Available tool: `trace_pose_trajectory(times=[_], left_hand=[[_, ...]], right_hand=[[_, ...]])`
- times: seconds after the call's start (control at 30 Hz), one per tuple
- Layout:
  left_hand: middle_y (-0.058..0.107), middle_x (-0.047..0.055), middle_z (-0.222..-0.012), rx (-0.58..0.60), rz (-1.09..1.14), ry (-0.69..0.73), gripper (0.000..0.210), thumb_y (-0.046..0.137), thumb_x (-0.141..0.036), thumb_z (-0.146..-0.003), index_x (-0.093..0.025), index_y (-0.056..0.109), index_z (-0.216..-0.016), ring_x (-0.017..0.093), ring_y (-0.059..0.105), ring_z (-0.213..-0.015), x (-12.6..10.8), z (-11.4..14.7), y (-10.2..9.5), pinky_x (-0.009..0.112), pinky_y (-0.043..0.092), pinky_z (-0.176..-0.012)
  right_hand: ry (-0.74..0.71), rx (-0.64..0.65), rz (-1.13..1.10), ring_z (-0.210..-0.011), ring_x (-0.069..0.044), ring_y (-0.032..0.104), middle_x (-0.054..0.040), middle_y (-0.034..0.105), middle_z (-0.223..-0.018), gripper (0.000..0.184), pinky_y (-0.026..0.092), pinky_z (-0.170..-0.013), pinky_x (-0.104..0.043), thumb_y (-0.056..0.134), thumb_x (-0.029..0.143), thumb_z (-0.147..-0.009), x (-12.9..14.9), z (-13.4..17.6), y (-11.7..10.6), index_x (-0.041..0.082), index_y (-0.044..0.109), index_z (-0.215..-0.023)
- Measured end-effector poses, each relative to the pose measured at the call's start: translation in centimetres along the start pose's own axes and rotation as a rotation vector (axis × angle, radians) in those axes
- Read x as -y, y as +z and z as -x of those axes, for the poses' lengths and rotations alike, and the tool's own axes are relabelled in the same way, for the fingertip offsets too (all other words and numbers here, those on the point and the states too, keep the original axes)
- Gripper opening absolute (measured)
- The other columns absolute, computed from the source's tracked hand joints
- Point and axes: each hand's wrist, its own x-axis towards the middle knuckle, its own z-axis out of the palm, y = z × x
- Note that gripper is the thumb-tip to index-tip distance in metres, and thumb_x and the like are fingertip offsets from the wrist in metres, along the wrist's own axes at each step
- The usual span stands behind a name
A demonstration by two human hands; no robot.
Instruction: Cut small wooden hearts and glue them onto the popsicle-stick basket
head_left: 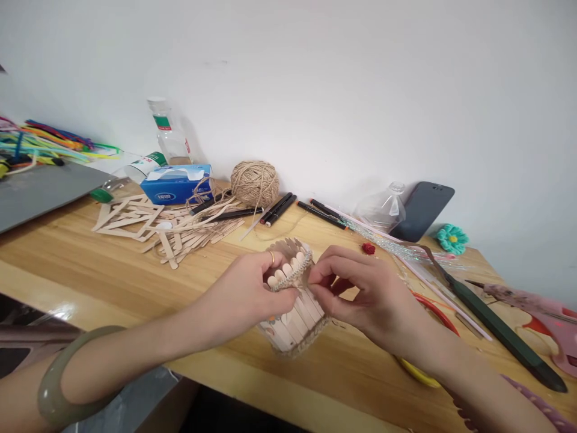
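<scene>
Between my hands is a small container made of wooden craft sticks, tilted, with twine around its base and a braided trim below its rounded stick tops. My left hand is closed on its upper left side, the thumb pressed on the front near the trim. At the container's right side, my right hand has its thumb and index finger pinched together by the trim. Whatever lies between those fingertips is too small to make out.
Loose craft sticks, a ball of twine, a blue tissue pack and black markers lie behind. A phone leans on the wall. To the right are green-handled scissors or pliers-like tool and a pink glue gun.
</scene>
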Motion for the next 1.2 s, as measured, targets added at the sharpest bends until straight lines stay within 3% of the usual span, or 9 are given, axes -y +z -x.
trace_pose_trajectory(times=[0.37, 0.7, 0.93, 1.2], left_hand=[[0.044, -0.006, -0.061, -0.008, -0.034, -0.003, 0.008, 0.051, -0.016, -0.066, -0.018, 0.054, -0.072, 0.010, 0.039, -0.054, -0.3, 0.0, 0.2, 0.021, 0.030, -0.048], [0.038, -0.007, -0.057, -0.021, -0.077, -0.005, 0.003, 0.051, -0.021, -0.067, -0.018, 0.049, -0.067, 0.010, 0.035, -0.051, -0.1, 0.0, -0.1, 0.021, 0.025, -0.045], [0.039, -0.007, -0.057, -0.033, -0.081, 0.003, 0.005, 0.052, -0.022, -0.068, -0.018, 0.053, -0.070, 0.010, 0.034, -0.050, -0.1, 0.0, -0.1, 0.022, 0.025, -0.045], [0.042, -0.006, -0.058, -0.040, -0.098, 0.031, 0.009, 0.052, -0.020, -0.068, -0.017, 0.058, -0.074, 0.010, 0.036, -0.052, 0.0, 0.0, -0.2, 0.022, 0.027, -0.046]], right_hand=[[-0.110, 0.043, 0.268, -0.057, -0.010, 0.049, -0.0021, 0.052, -0.073, 0.013, 0.040, -0.051, -0.022, 0.047, 0.011, -0.085, 0.7, 0.2, -0.1, 0.014, 0.058, -0.078], [0.032, 0.104, 0.005, -0.056, -0.008, 0.048, 0.0007, 0.053, -0.067, 0.016, 0.042, -0.051, -0.018, 0.050, 0.006, -0.078, 0.6, -1.0, -1.3, 0.016, 0.054, -0.067], [-0.007, 0.183, 0.094, -0.059, -0.010, 0.049, -0.0007, 0.056, -0.071, 0.014, 0.043, -0.053, -0.021, 0.051, 0.009, -0.081, 0.7, -1.4, -1.7, 0.016, 0.059, -0.072], [-0.028, 0.185, 0.126, -0.062, -0.010, 0.050, -0.0011, 0.056, -0.074, 0.015, 0.042, -0.056, -0.023, 0.049, 0.010, -0.085, 0.8, -1.2, -1.5, 0.015, 0.059, -0.074]])
